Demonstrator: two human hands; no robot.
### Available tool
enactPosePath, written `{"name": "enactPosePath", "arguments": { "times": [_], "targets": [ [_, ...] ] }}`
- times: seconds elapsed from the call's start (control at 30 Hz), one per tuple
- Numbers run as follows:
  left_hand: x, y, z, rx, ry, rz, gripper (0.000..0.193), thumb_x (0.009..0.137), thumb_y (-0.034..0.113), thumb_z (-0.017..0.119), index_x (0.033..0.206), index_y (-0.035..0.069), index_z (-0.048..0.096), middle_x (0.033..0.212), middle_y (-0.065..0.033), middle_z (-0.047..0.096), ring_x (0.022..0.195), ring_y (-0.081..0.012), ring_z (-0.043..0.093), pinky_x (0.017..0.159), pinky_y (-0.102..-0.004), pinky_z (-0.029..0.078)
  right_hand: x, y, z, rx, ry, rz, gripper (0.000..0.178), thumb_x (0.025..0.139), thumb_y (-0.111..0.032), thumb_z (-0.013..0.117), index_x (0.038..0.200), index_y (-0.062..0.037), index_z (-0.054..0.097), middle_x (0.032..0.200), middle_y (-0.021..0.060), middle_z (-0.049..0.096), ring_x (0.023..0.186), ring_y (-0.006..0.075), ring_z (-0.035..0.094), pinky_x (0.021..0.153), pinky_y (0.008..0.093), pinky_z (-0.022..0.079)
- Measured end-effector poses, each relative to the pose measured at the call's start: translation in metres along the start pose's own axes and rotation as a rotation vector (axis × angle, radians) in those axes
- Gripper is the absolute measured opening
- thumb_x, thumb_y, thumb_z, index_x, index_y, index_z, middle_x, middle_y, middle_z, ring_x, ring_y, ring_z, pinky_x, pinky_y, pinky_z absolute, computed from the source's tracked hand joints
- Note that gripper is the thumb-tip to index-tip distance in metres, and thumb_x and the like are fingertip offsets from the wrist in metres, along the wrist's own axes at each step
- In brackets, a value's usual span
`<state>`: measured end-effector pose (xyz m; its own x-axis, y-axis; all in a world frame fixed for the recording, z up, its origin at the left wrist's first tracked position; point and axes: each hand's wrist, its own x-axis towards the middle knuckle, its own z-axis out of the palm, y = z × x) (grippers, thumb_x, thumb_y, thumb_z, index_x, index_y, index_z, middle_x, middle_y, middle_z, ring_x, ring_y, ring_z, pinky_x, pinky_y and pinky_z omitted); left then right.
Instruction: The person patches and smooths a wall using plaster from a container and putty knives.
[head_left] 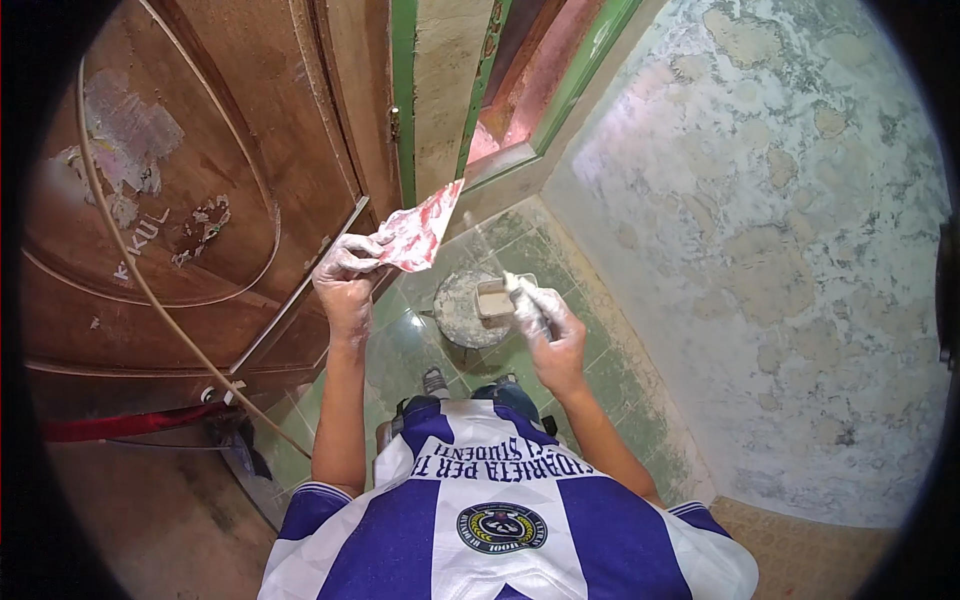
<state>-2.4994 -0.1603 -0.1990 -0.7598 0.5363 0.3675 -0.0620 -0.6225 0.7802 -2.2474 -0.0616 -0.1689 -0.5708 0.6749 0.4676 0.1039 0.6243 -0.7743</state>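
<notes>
Free room is found over the left edge of the round stool, while its right edge is blocked by the container and right hand.

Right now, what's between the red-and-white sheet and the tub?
Head view: tiled floor and part of the round stand show between the sheet and the tub.

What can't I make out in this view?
All in the head view:
Tool: grip mostly covered by the right hand; thin far end blurred.
Tub: right side hidden by that hand.
Sheet: held edge covered by left hand.
Stool: legs mostly hidden beneath its seat.
</notes>
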Motion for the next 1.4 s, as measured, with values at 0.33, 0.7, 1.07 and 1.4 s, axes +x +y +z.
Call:
{"name": "enactPosePath", "arguments": {
  "times": [0.33,0.7,1.07,1.4],
  "targets": [
    [-0.024,0.024,0.03,0.131,-0.099,-0.073,0.023,0.068,-0.024,0.062,0.072,-0.002,0.064,0.094,-0.011,0.063,0.093,-0.0207,0.065,0.084,-0.0342,0.058,0.015,-0.01,0.007,0.736,0.043,0.399,0.036,0.098,-0.014,0.053,0.13,0.0025,0.053,0.104,0.0081,0.067,0.077,0.0068,0.06,0.062,0.0195,0.047],
    [-0.032,0.036,0.035,0.148,-0.08,-0.121,0.022,0.068,-0.023,0.064,0.075,-0.002,0.068,0.092,-0.0103,0.065,0.088,-0.0172,0.065,0.081,-0.03,0.056,0.017,-0.02,0.011,0.577,0.036,0.266,0.036,0.095,-0.009,0.058,0.129,0.0032,0.056,0.118,0.0066,0.062,0.102,0.0114,0.058,0.087,0.0259,0.048],
    [-0.03,0.038,0.036,0.291,-0.095,-0.075,0.021,0.068,-0.022,0.064,0.072,-0.002,0.064,0.09,-0.009,0.063,0.087,-0.016,0.064,0.08,-0.0303,0.057,0.018,-0.016,0.015,0.436,0.034,0.158,0.033,0.092,-0.001,0.061,0.124,0.0063,0.058,0.118,0.0087,0.059,0.108,0.0158,0.055,0.096,0.0288,0.042],
    [-0.03,0.035,0.029,0.363,0.016,-0.063,0.019,0.069,-0.019,0.068,0.078,-0.003,0.067,0.084,-0.0031,0.063,0.081,-0.0103,0.061,0.075,-0.0256,0.052,0.01,-0.022,0.025,0.433,0.052,0.195,0.028,0.086,0.0,0.067,0.112,0.0072,0.063,0.11,0.0102,0.06,0.103,0.0167,0.056,0.089,0.027,0.043]
  ]
}}
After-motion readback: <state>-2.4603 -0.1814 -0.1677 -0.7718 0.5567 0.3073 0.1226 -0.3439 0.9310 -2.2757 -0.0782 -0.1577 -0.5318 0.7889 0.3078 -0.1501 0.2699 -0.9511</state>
